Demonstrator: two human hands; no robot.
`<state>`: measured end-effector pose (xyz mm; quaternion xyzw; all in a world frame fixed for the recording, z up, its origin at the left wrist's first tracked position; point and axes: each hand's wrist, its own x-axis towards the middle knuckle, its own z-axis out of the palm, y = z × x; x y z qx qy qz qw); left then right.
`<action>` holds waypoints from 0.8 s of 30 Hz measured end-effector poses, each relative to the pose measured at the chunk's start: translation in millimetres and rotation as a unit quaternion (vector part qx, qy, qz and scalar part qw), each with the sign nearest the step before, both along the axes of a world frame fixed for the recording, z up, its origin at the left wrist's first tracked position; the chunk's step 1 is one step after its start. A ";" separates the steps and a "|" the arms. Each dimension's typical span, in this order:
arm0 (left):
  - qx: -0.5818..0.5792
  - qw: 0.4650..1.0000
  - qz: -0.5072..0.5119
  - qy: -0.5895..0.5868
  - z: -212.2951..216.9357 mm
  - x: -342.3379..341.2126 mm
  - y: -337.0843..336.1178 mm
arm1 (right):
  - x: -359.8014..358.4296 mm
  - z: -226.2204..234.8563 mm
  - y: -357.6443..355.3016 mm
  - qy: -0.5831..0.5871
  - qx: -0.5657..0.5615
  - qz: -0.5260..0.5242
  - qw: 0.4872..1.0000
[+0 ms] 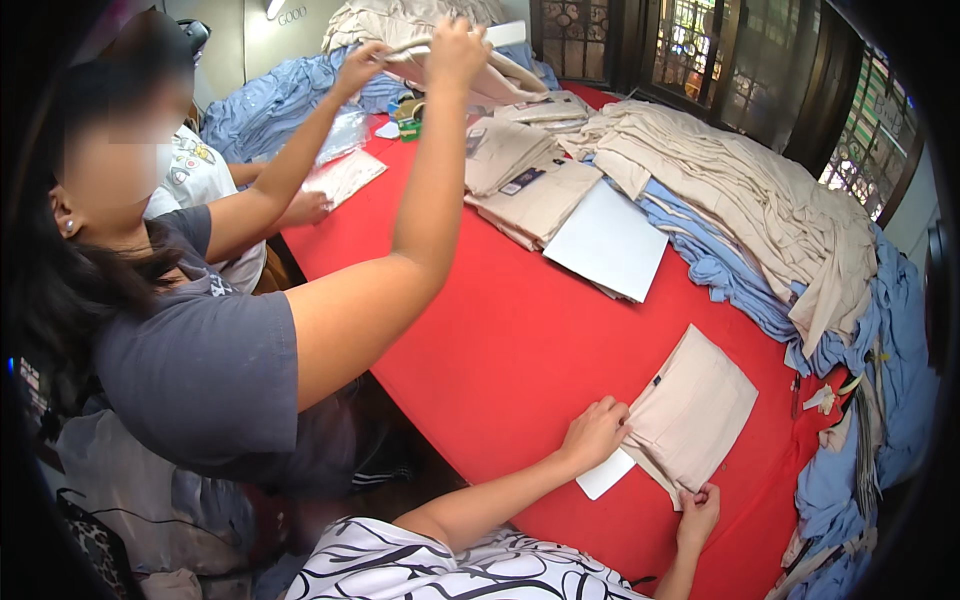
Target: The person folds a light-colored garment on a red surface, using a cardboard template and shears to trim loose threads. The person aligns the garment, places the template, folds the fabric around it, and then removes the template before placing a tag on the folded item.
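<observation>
A beige garment [695, 405], folded into a flat rectangle with a small dark label, lies on the red table. My left hand [597, 434] is closed on its left edge, the fingers bent over the cloth. At the garment's near corner my right hand [699, 517] pinches the fabric between thumb and fingers. A white card [606, 474] pokes out from beneath the garment, just below my left hand; most of it is hidden.
To my left, a co-worker in a grey shirt [210, 345] holds up beige cloth [500, 80]. Another person sits beyond. Folded beige garments [540, 190] are stacked by white boards [608, 240]. Beige cloth [740, 190] and blue cloth [715, 255] are heaped along the right.
</observation>
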<state>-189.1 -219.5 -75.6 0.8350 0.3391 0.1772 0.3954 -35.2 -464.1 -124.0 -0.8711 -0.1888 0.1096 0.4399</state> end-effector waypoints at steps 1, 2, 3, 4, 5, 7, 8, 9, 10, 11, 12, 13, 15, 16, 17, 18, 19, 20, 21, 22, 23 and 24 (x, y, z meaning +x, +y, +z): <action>0.010 1.000 0.005 -0.024 -4.1 -1.3 -1.2 | -0.1 4.0 1.3 0.086 0.039 -0.011 0.996; 0.021 0.999 0.011 -0.048 -8.3 -2.9 -2.1 | 1.6 10.2 2.1 0.171 0.076 -0.020 0.982; -0.004 0.999 0.021 -0.043 -9.5 -3.6 -3.3 | -12.7 40.3 15.6 0.200 0.088 -0.026 0.976; -0.029 0.999 0.011 -0.039 -9.0 -1.6 -5.0 | -19.1 43.0 21.1 0.193 0.125 -0.044 0.972; -0.055 0.998 0.001 -0.033 -8.6 -0.8 -5.6 | -22.9 43.4 24.4 0.187 0.162 -0.060 0.967; -0.140 0.990 -0.026 0.022 0.2 1.2 -2.1 | -18.7 32.5 19.2 0.189 0.189 -0.070 0.961; -0.145 0.989 -0.030 0.025 3.9 4.1 -0.9 | -13.8 25.9 15.6 0.200 0.194 -0.082 0.957; -0.155 0.987 -0.030 0.034 3.6 2.9 -1.5 | -14.7 23.7 15.6 0.218 0.194 -0.092 0.952; -0.164 0.985 -0.031 0.044 2.3 2.3 -1.7 | -14.6 22.2 16.9 0.235 0.194 -0.103 0.947; -0.139 0.990 -0.026 0.008 -3.3 3.3 -3.2 | -14.5 21.7 19.2 0.214 0.201 -0.102 0.950; -0.114 0.993 -0.021 -0.025 -9.2 3.1 -6.0 | -20.3 30.7 25.8 0.195 0.207 -0.102 0.953; -0.089 0.994 -0.017 -0.058 -15.1 2.7 -6.5 | -23.9 34.6 29.9 0.175 0.213 -0.101 0.956; -0.073 0.996 -0.037 -0.027 -22.9 1.5 -1.7 | -16.4 23.1 23.7 0.191 0.185 -0.070 0.961; -0.065 0.997 -0.048 -0.014 -20.1 3.0 1.3 | -10.2 16.4 18.8 0.196 0.172 -0.055 0.964; -0.103 0.992 -0.066 0.018 -17.4 4.0 5.5 | -6.2 9.3 14.1 0.209 0.170 -0.066 0.961; -0.142 0.985 -0.086 0.049 -6.0 4.5 11.4 | -4.6 7.9 12.1 0.221 0.169 -0.079 0.957; -0.180 0.975 -0.105 0.080 0.0 4.8 14.7 | -3.2 6.8 11.3 0.233 0.167 -0.093 0.954; -0.184 0.975 -0.107 0.064 -0.8 5.4 15.3 | -4.2 5.6 11.2 0.209 0.181 -0.100 0.956; -0.191 0.975 -0.103 0.049 -1.9 2.6 14.8 | -15.9 22.2 22.3 0.189 0.191 -0.103 0.958; -0.198 0.974 -0.101 0.034 -3.8 0.9 13.8 | -25.6 35.4 30.0 0.168 0.200 -0.107 0.959; -0.162 0.982 -0.095 0.018 -8.1 0.3 11.3 | -31.2 43.3 34.2 0.159 0.201 -0.104 0.961; -0.124 0.988 -0.090 0.000 -10.4 0.5 8.0 | -35.2 49.8 37.6 0.149 0.203 -0.102 0.962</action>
